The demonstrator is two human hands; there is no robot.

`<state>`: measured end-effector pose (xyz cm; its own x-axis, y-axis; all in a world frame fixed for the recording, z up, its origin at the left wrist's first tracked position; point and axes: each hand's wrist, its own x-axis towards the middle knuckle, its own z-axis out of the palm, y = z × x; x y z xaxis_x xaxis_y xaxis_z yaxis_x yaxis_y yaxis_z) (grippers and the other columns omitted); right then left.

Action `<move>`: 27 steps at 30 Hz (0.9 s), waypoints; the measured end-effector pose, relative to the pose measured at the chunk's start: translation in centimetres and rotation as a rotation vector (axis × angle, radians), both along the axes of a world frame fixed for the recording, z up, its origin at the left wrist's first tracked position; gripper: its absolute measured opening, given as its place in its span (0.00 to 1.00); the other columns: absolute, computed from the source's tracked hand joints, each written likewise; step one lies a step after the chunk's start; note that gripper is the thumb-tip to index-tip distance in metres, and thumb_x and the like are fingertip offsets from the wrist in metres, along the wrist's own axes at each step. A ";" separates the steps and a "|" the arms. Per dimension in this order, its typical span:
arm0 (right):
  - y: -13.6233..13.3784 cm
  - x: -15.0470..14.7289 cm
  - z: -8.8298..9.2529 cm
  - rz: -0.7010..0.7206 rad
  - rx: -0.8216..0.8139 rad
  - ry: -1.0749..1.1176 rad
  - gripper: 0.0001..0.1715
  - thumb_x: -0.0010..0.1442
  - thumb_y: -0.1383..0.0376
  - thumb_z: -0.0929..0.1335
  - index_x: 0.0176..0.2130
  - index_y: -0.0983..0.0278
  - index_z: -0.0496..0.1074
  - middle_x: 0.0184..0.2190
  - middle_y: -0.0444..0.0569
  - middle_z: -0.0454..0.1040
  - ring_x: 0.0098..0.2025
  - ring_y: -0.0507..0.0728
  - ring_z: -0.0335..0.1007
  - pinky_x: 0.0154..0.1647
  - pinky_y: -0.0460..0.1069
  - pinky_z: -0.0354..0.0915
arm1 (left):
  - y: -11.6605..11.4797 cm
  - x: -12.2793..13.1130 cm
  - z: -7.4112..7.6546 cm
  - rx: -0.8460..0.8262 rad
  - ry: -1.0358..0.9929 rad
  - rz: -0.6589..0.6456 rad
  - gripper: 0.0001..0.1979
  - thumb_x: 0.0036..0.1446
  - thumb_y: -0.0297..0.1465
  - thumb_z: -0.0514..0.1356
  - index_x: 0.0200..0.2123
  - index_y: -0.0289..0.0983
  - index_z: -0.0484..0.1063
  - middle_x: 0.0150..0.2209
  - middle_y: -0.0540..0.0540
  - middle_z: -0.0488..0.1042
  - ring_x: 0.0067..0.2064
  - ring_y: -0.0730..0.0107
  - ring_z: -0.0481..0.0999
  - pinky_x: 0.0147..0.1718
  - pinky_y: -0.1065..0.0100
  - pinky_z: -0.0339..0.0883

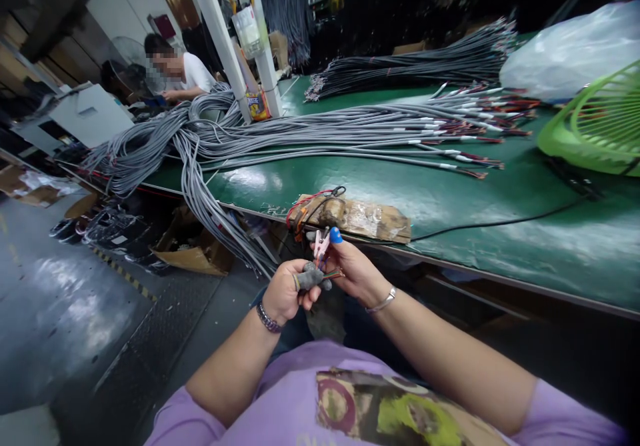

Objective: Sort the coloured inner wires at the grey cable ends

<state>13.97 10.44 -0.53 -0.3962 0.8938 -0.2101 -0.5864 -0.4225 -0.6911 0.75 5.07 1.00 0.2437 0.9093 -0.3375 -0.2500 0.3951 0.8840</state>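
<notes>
Grey cable end (313, 278) btwn L hand (283, 293) fingers (295, 277), prob. thumb+index.

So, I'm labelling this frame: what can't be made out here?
Head view: small pink tool in the right hand, too small, fingers cover it.
Head view: grey cable end in the left hand, mostly hidden by fingers.
Head view: green basket, cut off by the right edge.

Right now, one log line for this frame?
left hand: pinching colored wires | right hand: holding pink snips | green table: gray cables
</notes>
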 end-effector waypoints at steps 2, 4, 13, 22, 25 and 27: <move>0.1 -0.2 0.2 -0.039 -0.014 0.010 0.24 0.48 0.45 0.72 0.26 0.63 0.72 0.23 0.46 0.71 0.24 0.51 0.63 0.27 0.47 0.63 | 0.0 0.0 -0.1 -0.008 0.017 -0.002 0.19 0.38 0.43 0.69 0.22 0.34 0.69 0.13 0.51 0.68 0.10 0.81 0.59 0.09 0.77 0.46; 0.1 -0.3 0.3 -0.060 -0.032 0.017 0.24 0.47 0.46 0.73 0.24 0.63 0.71 0.22 0.46 0.71 0.24 0.51 0.63 0.27 0.47 0.63 | 0.1 0.0 -0.2 -0.007 0.022 -0.006 0.19 0.38 0.43 0.69 0.22 0.33 0.69 0.13 0.51 0.68 0.10 0.81 0.59 0.09 0.77 0.45; -0.5 0.6 0.4 0.096 -0.117 0.100 0.27 0.54 0.42 0.66 0.33 0.64 0.74 0.27 0.47 0.74 0.25 0.51 0.66 0.28 0.47 0.66 | -1.0 0.1 0.2 0.059 0.068 0.025 0.19 0.41 0.44 0.68 0.21 0.33 0.69 0.13 0.51 0.68 0.11 0.81 0.60 0.09 0.78 0.47; -0.8 0.7 0.9 0.059 0.009 0.032 0.17 0.49 0.53 0.74 0.29 0.64 0.73 0.23 0.43 0.69 0.24 0.49 0.61 0.25 0.45 0.61 | -2.1 0.9 0.5 0.139 0.136 0.145 0.19 0.44 0.44 0.67 0.21 0.34 0.68 0.16 0.51 0.69 0.12 0.81 0.62 0.11 0.76 0.50; -1.0 0.5 0.7 -0.006 0.026 -0.041 0.21 0.48 0.48 0.73 0.27 0.64 0.73 0.22 0.44 0.69 0.23 0.50 0.61 0.25 0.47 0.60 | -1.8 1.0 0.8 0.116 0.128 0.159 0.19 0.43 0.44 0.67 0.21 0.34 0.69 0.15 0.51 0.69 0.12 0.81 0.62 0.11 0.76 0.49; -1.1 0.5 0.4 -0.083 0.107 -0.156 0.25 0.50 0.44 0.70 0.26 0.63 0.73 0.21 0.45 0.69 0.23 0.51 0.60 0.25 0.47 0.59 | -1.6 1.0 0.8 0.100 0.122 0.158 0.18 0.43 0.44 0.66 0.22 0.34 0.70 0.15 0.51 0.69 0.12 0.81 0.61 0.11 0.76 0.48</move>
